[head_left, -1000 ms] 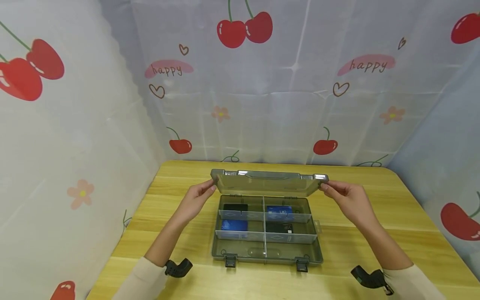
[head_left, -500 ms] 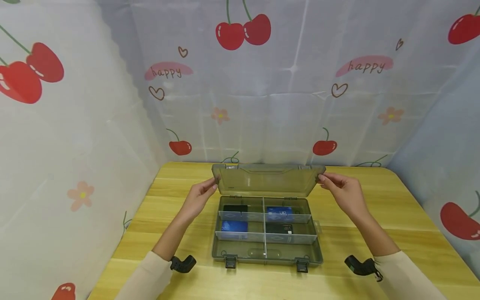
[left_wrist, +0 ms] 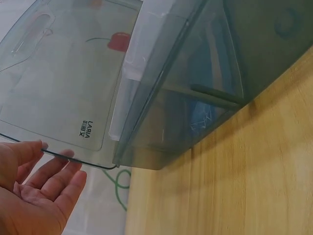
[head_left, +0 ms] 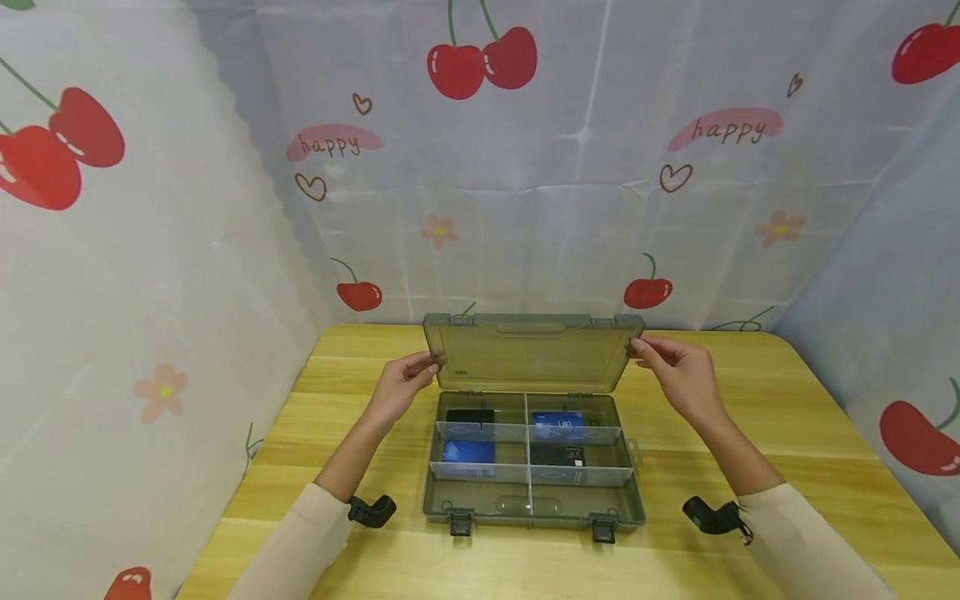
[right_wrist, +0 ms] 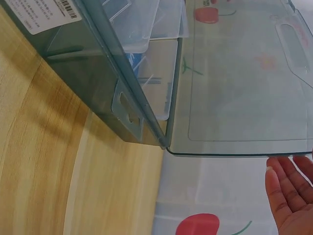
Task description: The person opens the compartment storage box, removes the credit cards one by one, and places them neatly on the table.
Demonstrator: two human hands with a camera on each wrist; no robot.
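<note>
A grey translucent divider box [head_left: 534, 521] lies on the wooden table, its hinged lid [head_left: 532, 358] standing raised at the back. My left hand [head_left: 396, 387] pinches the lid's left edge; in the left wrist view thumb and fingers lie at that edge. On the opposite side my right hand [head_left: 684, 375] holds the right edge, thumb on the inner face. Blue cards [head_left: 468, 454] and dark cards [head_left: 558, 457] lie in the back and middle compartments, partly hidden by clear dividers [head_left: 529, 492]. The two front compartments show bare floors. Both front latches [head_left: 461, 523] hang down.
The wooden table [head_left: 360, 550] extends around the box on all sides. Behind it and along both sides hangs a cherry-print curtain [head_left: 540, 233]. A label [right_wrist: 46, 14] sticks to the box's underside.
The lid has swung up and back, from leaning forward to nearly upright, showing more of its inner face. Both hands have moved with it, the right one slightly inward. The box stays put.
</note>
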